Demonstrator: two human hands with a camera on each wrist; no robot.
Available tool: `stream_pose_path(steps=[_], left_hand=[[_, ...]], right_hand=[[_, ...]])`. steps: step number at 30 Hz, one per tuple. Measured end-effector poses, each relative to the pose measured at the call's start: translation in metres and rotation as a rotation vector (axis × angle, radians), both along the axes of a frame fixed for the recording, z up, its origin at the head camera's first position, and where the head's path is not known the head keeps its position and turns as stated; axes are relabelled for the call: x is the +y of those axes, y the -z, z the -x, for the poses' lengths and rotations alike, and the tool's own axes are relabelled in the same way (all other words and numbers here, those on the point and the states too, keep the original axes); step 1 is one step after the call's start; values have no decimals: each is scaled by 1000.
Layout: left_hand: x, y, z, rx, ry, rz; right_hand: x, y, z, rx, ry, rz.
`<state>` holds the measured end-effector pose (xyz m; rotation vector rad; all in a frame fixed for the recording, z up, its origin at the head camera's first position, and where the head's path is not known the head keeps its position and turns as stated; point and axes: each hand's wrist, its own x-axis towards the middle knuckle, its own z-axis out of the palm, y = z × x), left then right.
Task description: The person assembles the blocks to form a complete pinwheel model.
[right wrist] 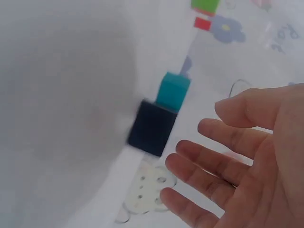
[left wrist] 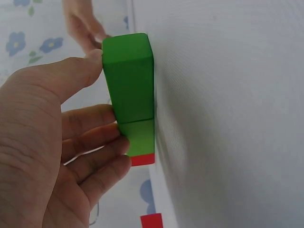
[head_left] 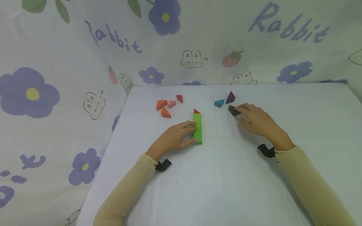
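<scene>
Two green blocks (head_left: 199, 133) lie end to end in a line on the white table, with a small red triangular block (head_left: 196, 111) at their far end. My left hand (head_left: 176, 137) rests along their left side. In the left wrist view its thumb touches the near block (left wrist: 129, 88) at a corner, while the fingers lie loosely along the side. Over to the right, my right hand (head_left: 257, 121) reaches to a black block (head_left: 233, 111), fingertips right at its edge. The right wrist view shows those fingers spread and slightly bent, apart from the black block (right wrist: 152, 128).
Beyond the black block are a teal block (head_left: 219, 103) and a purple triangular block (head_left: 230, 97). At the back left lie two orange blocks (head_left: 161, 104), a pink block (head_left: 172, 104) and another red block (head_left: 180, 98). A patterned cloth (head_left: 209, 37) hangs behind the table.
</scene>
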<state>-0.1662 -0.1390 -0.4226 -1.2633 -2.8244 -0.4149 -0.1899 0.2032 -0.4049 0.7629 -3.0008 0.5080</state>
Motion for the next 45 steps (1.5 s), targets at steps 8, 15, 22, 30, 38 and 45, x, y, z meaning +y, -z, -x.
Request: stream_pose_path(steps=[8,15,22,30,38,45], left_hand=[[-3,0,1,-26,-25,4],[-3,0,1,-26,-29,1],[-2,0,1,-40,-28,3],[-1,0,2,-45,-32,11],[0,2,2,-19,-20,-10],[2,1,2,-31,-15,-17]], right_hand=[[4,10,-1,23,-58,8],[-13,19,-1,33,-120,19],[-13,22,-1,59,-129,8],[-29,20,5,30,-140,14],[-51,15,15,-16,-135,-14],[-66,16,28,-30,-156,-2]])
